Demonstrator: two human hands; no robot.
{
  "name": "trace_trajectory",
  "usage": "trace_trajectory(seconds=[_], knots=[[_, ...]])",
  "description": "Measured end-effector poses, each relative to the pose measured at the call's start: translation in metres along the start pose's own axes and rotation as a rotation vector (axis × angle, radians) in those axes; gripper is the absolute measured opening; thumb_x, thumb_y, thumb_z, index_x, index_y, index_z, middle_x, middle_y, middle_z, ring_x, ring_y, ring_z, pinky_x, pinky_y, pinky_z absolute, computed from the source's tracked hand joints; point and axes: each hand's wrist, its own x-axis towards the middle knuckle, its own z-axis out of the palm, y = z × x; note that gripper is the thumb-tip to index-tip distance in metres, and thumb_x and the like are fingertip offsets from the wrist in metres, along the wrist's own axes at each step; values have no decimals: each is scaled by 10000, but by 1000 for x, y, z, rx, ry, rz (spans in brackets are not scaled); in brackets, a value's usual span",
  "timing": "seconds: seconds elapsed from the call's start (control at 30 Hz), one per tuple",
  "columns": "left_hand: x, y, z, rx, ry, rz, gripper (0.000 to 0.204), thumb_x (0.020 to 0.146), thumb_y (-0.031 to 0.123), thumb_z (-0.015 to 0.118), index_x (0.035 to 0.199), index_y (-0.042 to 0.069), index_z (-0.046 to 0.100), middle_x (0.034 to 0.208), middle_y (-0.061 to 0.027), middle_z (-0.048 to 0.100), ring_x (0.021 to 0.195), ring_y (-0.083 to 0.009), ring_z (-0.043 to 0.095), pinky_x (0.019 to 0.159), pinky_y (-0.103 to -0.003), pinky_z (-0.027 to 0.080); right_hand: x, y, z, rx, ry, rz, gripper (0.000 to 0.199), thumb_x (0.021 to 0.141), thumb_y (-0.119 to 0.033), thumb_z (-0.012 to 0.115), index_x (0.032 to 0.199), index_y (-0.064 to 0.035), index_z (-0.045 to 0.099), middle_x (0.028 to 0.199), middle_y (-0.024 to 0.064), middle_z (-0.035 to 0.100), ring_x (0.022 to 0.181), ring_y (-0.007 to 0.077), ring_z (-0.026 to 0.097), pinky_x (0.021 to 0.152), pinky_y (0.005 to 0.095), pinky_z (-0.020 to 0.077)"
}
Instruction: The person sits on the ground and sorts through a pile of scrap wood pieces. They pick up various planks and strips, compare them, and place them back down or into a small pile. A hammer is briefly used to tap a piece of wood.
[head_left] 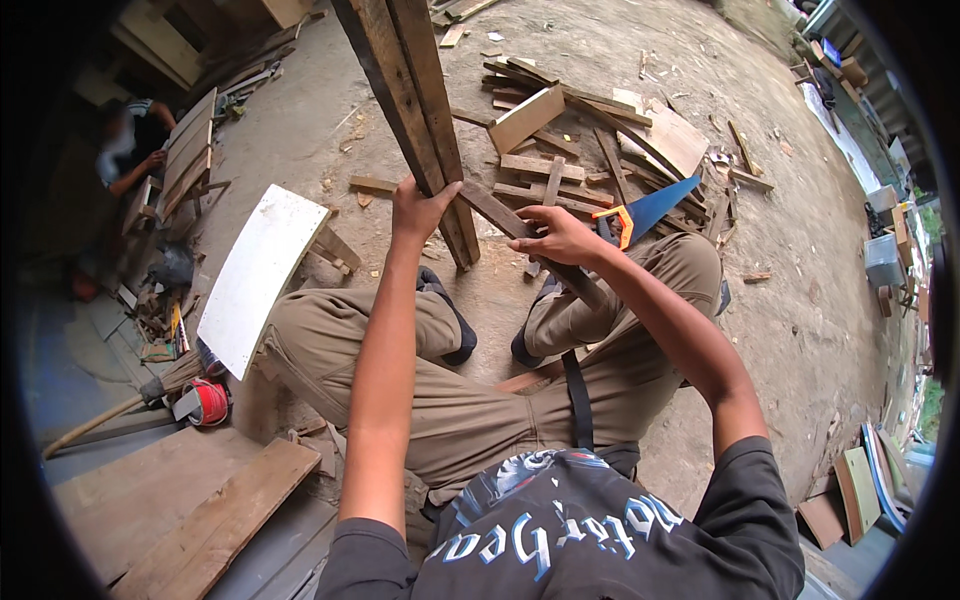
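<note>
Head view crops the wooden post (420,120) above the left hand (423,210).

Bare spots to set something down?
Largest: ground right of the right knee, bordered by the scrap-wood pile and grey bin. Another: beyond the white panel, left of the tall timber. Crowded: the pile, around the saw; left, by the red bucket.
</note>
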Motion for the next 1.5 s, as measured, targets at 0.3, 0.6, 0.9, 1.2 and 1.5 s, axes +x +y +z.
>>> trace_trajectory(seconds=[0.3,0.6,0.9,1.2,1.5], knots=[[-2,-4,10,36,73,30,312,764,178,781,1018,31,675,938,-122,726,860,-223,702,749,-332,530,6,-6,-12,13,-39,37,641,797,-299,784,1246,92,546,1090,234,662,984,230,643,844,332,502],[0,-2,4,215,147,53,275,769,192,773,968,23,688,901,-164,716,878,-314,697,740,-377,539,28,-5,-32,-236,-96,-63,541,798,-317,746,1177,42,603,1032,220,674,971,299,651,837,377,497],[4,-7,3,152,275,57,253,805,158,746,975,-9,662,903,-159,714,836,-296,696,736,-368,522,64,84,-64,-595,73,81,503,800,-311,723,1143,23,569,1114,246,616,1065,376,593,898,431,486],[17,-19,20,-48,257,-57,280,868,146,697,1059,-42,615,1040,-143,675,938,-246,639,838,-352,485,110,114,-165,-591,74,389,498,840,-406,676,1096,20,647,1043,247,667,1000,394,635,860,432,513],[48,-30,35,-116,198,-121,257,915,84,612,1142,-35,632,1130,-108,663,1062,-203,590,960,-353,424,152,263,-277,-895,69,657,473,813,-431,696,1007,0,687,1013,229,674,947,387,643,822,427,517]])
